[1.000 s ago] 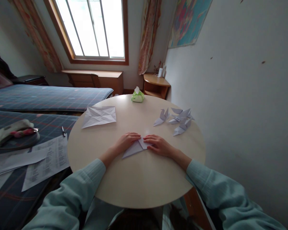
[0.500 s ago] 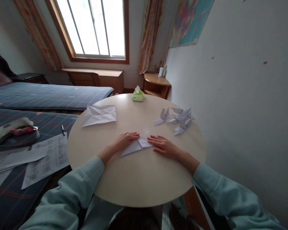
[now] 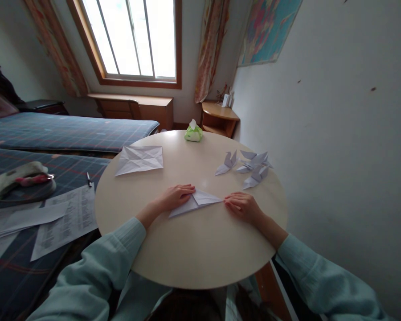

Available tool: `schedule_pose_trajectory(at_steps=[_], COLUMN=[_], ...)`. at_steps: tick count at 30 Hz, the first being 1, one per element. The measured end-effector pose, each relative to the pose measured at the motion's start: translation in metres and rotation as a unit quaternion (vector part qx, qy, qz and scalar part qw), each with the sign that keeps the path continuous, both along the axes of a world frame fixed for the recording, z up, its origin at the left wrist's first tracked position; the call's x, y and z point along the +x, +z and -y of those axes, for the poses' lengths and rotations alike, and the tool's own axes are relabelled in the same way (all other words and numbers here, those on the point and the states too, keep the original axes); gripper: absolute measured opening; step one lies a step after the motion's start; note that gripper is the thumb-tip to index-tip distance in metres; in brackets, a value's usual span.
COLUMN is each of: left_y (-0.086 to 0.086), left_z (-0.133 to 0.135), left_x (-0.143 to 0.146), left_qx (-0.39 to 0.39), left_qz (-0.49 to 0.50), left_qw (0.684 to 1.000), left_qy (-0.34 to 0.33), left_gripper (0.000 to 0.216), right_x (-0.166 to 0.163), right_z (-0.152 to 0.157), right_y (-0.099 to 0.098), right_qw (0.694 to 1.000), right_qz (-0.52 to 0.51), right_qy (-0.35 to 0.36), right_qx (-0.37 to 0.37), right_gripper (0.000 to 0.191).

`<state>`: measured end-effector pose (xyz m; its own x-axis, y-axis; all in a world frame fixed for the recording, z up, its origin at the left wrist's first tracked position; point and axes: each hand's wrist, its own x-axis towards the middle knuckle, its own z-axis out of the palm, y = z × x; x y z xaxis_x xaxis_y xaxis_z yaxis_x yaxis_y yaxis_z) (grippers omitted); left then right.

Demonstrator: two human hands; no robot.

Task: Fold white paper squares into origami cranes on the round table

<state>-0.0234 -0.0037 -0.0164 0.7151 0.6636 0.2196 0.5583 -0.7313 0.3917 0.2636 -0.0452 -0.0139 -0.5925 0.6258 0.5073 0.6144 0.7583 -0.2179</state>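
Note:
A folded sheet of white paper (image 3: 203,199) lies on the round table, its creased layers narrowing to a sharp point at the right. My left hand (image 3: 177,197) rests flat across its upper left part with fingers stretched out, hiding some of the edge. At the pointed right end, the fingertips of my right hand (image 3: 242,206) are drawn together on the paper's tip; the thumb is partly hidden. Beyond my right hand stand several folded paper birds (image 3: 254,165), with one more paper bird (image 3: 226,163) a little left of them.
A creased, opened-out paper sheet (image 3: 139,159) lies at the table's back left. The green tissue pack (image 3: 194,133) sits at the far edge of the cream table (image 3: 187,254). Left of it, printed sheets (image 3: 68,220) and a pen (image 3: 88,179) lie on a plaid bed (image 3: 83,167).
My right hand has slid rightward along the paper to its tip, and its spread fingers have drawn together. More of the folded flap shows. My left hand stays in place.

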Motion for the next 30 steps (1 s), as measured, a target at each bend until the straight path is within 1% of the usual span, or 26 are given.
schedule_pose_trajectory(at_steps=[2, 4, 6, 8, 10, 12, 14, 17, 20, 22, 26, 30], left_y=[0.001, 0.002, 0.003, 0.002, 0.002, 0.003, 0.003, 0.003, 0.002, 0.001, 0.003, 0.005], left_z=[0.002, 0.004, 0.004, 0.004, 0.004, 0.004, 0.006, 0.007, 0.008, 0.008, 0.011, 0.013], left_x=[-0.001, -0.002, -0.003, -0.004, -0.004, -0.004, -0.003, 0.001, 0.004, 0.005, 0.002, 0.0], left_qx=[-0.006, -0.015, -0.024, -0.031, -0.035, -0.039, -0.039, -0.022, 0.0, -0.001, -0.038, -0.067], left_qz=[-0.017, -0.043, -0.065, -0.077, -0.083, -0.084, -0.084, -0.076, -0.049, -0.032, -0.038, -0.061], left_qw=[1.0, 0.998, 0.996, 0.995, 0.994, 0.994, 0.994, 0.995, 0.996, 0.996, 0.991, 0.989], left_qy=[-0.022, -0.042, -0.055, -0.06, -0.061, -0.061, -0.061, -0.061, -0.068, -0.088, -0.121, -0.119], left_gripper=[0.04, 0.043, 0.042, 0.041, 0.04, 0.038, 0.036, 0.034, 0.032, 0.034, 0.035, 0.032], right_x=[0.001, -0.001, -0.007, -0.017, -0.031, -0.045, -0.058, -0.069, -0.072, -0.071, -0.07, -0.071], right_z=[-0.001, -0.003, -0.008, -0.015, -0.025, -0.035, -0.043, -0.049, -0.05, -0.049, -0.049, -0.049], right_y=[-0.001, 0.001, 0.004, 0.006, 0.005, 0.0, -0.006, -0.014, -0.017, -0.018, -0.017, -0.017], right_qw=[0.998, 0.994, 0.992, 0.992, 0.993, 0.994, 0.994, 0.995, 0.996, 0.996, 0.996, 0.996], right_qz=[-0.039, -0.07, -0.075, -0.059, -0.026, 0.001, 0.018, 0.042, 0.047, 0.05, 0.063, 0.069], right_qy=[-0.049, -0.083, -0.092, -0.1, -0.077, -0.043, -0.019, -0.022, -0.021, -0.017, -0.024, -0.031], right_qx=[0.009, -0.001, -0.029, -0.057, -0.084, -0.104, -0.106, -0.092, -0.073, -0.066, -0.057, -0.055], right_gripper=[0.037, 0.039, 0.035, 0.026, 0.022, 0.029, 0.037, 0.041, 0.038, 0.037, 0.035, 0.035])
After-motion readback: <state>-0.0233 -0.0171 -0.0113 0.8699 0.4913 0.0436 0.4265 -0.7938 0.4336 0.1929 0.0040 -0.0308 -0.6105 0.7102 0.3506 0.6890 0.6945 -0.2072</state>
